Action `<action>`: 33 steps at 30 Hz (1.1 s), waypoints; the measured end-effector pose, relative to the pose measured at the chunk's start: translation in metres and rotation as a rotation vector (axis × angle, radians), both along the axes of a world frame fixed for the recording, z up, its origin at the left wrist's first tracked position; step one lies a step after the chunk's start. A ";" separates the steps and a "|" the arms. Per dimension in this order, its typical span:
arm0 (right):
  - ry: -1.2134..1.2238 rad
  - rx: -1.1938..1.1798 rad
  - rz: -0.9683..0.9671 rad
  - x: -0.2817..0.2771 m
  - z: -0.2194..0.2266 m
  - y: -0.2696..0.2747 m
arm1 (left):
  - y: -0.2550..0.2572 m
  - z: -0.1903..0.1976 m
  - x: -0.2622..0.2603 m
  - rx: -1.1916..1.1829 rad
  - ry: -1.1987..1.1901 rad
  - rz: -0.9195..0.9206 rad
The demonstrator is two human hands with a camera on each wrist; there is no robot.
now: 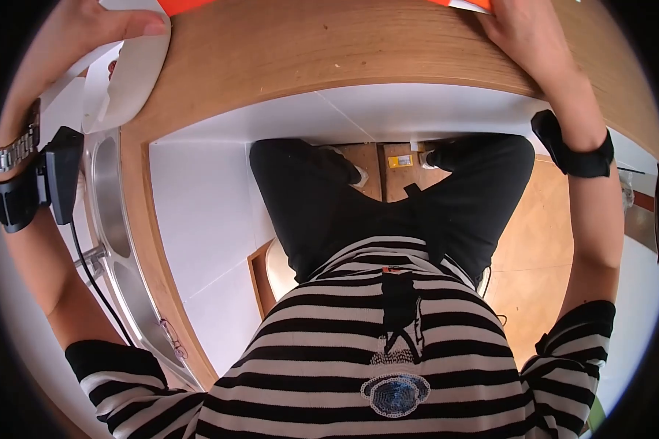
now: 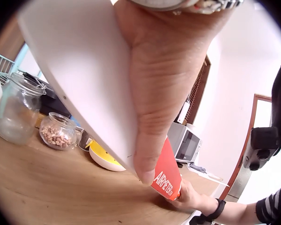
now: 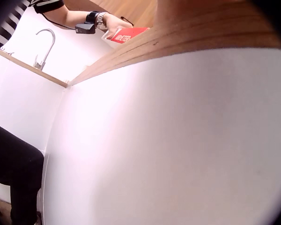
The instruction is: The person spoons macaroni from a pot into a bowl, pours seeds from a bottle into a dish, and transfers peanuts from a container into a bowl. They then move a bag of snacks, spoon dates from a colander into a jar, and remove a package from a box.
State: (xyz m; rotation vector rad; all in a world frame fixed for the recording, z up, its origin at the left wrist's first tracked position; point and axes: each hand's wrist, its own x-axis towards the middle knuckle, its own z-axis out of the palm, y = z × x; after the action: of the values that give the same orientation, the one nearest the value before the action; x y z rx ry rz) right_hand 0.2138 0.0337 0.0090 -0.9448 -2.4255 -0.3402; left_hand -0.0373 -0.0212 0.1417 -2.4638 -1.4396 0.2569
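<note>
My left hand [image 1: 77, 44] is at the upper left of the head view, gripping a white piece with a curved edge [image 1: 135, 77]. In the left wrist view its thumb [image 2: 149, 136] lies along this white piece [image 2: 79, 61], the tip at the edge; the other fingers are hidden. Right beside the thumb tip is an orange-red box [image 2: 166, 176] with white lettering. My right hand [image 2: 189, 196] holds the far end of that box. In the head view this right hand [image 1: 527, 44] is at the upper right, over the wooden counter [image 1: 322, 51].
A steel sink [image 1: 110, 190] is at my left, with a tap [image 3: 46, 49]. On the counter stand a clip-top glass jar [image 2: 18, 110], a round jar of brown pieces [image 2: 58, 131] and a white bowl with yellow inside [image 2: 103, 157]. A microwave [image 2: 185, 145] stands farther back.
</note>
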 end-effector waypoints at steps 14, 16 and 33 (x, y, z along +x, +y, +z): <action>-0.057 0.071 -0.067 0.042 -0.011 0.014 | 0.016 0.019 -0.080 -0.109 -0.236 0.160; -0.084 0.071 -0.092 0.048 -0.008 0.013 | 0.016 0.019 -0.085 0.015 -0.110 0.003; 0.071 -0.197 -0.056 0.050 -0.019 0.029 | -0.001 0.029 -0.072 0.161 -0.351 0.137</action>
State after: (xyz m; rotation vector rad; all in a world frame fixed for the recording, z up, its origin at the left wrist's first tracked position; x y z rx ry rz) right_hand 0.2642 0.0625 -0.0103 -1.0911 -2.4030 -0.0858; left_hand -0.1092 -0.0224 0.1706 -2.3648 -1.6936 -0.2702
